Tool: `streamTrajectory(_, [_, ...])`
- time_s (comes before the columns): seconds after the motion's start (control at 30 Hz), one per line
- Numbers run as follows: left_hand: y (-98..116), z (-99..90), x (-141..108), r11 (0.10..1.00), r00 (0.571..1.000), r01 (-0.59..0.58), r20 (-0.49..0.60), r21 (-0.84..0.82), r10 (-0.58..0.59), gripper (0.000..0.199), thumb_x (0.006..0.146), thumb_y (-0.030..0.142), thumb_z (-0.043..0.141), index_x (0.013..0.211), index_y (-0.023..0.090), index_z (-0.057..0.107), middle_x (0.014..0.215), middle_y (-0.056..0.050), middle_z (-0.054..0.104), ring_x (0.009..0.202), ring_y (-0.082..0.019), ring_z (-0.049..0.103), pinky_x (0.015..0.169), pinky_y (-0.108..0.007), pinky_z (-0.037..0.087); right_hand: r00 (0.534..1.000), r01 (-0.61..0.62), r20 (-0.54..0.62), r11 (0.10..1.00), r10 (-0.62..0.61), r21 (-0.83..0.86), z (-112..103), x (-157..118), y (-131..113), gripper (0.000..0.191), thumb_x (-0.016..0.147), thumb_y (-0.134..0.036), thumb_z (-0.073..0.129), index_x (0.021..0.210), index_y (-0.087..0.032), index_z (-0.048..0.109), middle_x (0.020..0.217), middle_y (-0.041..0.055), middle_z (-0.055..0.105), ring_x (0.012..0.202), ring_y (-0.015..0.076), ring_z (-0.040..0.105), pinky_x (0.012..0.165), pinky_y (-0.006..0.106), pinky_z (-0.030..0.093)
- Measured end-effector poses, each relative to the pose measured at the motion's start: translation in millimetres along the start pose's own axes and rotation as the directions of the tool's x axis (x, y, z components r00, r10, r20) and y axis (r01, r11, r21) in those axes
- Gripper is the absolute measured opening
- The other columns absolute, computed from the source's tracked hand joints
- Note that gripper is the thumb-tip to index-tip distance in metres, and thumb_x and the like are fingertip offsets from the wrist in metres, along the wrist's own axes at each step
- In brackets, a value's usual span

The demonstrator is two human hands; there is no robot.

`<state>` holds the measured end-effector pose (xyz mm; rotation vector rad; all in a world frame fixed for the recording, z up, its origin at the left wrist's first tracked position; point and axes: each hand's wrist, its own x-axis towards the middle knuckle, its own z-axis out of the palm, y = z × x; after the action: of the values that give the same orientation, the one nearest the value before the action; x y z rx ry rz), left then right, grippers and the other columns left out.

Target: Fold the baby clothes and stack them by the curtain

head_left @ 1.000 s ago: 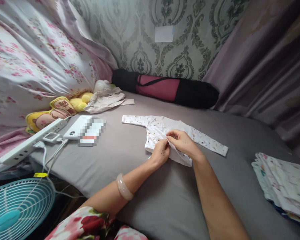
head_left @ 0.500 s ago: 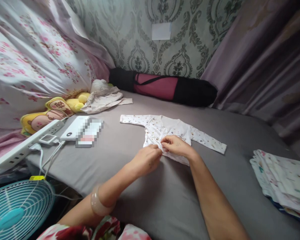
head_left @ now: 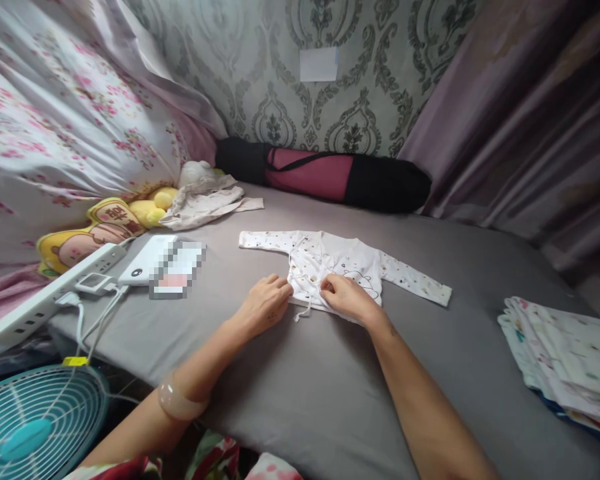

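A white baby shirt (head_left: 360, 250) with small printed motifs lies spread flat, its sleeves stretched out to both sides and a bear outline on its front. My left hand (head_left: 266, 305), a pale bangle on its wrist, is closed at the lower left edge of the shirt, fingertips pinching the fabric there. On the lower front, my right hand (head_left: 353, 298) is closed in a pinch on the shirt cloth; its fingertips are partly hidden. Between both hands a thin white tie string (head_left: 303, 312) hangs over the hem.
Folded printed cloths (head_left: 565, 360) are stacked at the right. A white power strip (head_left: 55, 287), a white box (head_left: 147, 257) and a blue fan (head_left: 35, 427) are on the left. Crumpled clothing (head_left: 205, 203), plush toys (head_left: 83, 243) and a long black-and-maroon bag (head_left: 310, 175) lie farther back.
My left hand has moved left from beside my right hand to the shirt's side edge. My right hand stays nearly in place, and the tie string now shows between them.
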<state>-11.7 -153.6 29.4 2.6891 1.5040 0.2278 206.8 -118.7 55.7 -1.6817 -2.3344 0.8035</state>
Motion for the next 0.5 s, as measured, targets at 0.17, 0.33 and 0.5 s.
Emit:
streamTrajectory(0.17, [-10,-8.4,-5,1.0,0.997,-0.004,0.075,-0.028,0.006,0.018,0.081,0.014,0.046,0.09,0.019,0.06,0.092,-0.006,0.063,0.082,-0.02,0.058,0.075,-0.031,0.043,0.999,-0.004,0.043,0.994,0.008,-0.105,0,-3,-6,0.017,0.087,-0.022,0.05,0.1,-0.021,0.061,0.096,0.0038,0.068,0.084,0.0165,0.059,0.064,0.025,0.031])
streamTrajectory(0.33, [-25,-24.7,35,0.982,0.985,-0.031,0.161,-0.185,0.061,0.024,0.089,0.029,0.049,0.073,0.018,0.063,0.073,-0.004,0.064,0.065,-0.015,0.058,0.061,-0.024,0.04,0.999,-0.003,0.049,0.99,0.01,-0.139,0,-5,-10,0.017,0.089,-0.03,0.051,0.097,-0.02,0.061,0.099,0.0062,0.068,0.09,0.0197,0.06,0.069,0.026,0.034])
streamTrajectory(0.5, [-34,-19.5,122,0.964,0.989,-0.134,0.028,-0.229,0.144,0.023,0.088,0.012,0.046,0.096,0.015,0.068,0.098,-0.009,0.07,0.09,-0.017,0.063,0.081,-0.025,0.046,0.998,-0.053,0.004,0.979,0.055,-0.199,5,-8,-21,0.02,0.09,-0.031,0.051,0.1,-0.018,0.062,0.104,0.0119,0.068,0.096,0.0248,0.063,0.073,0.029,0.036])
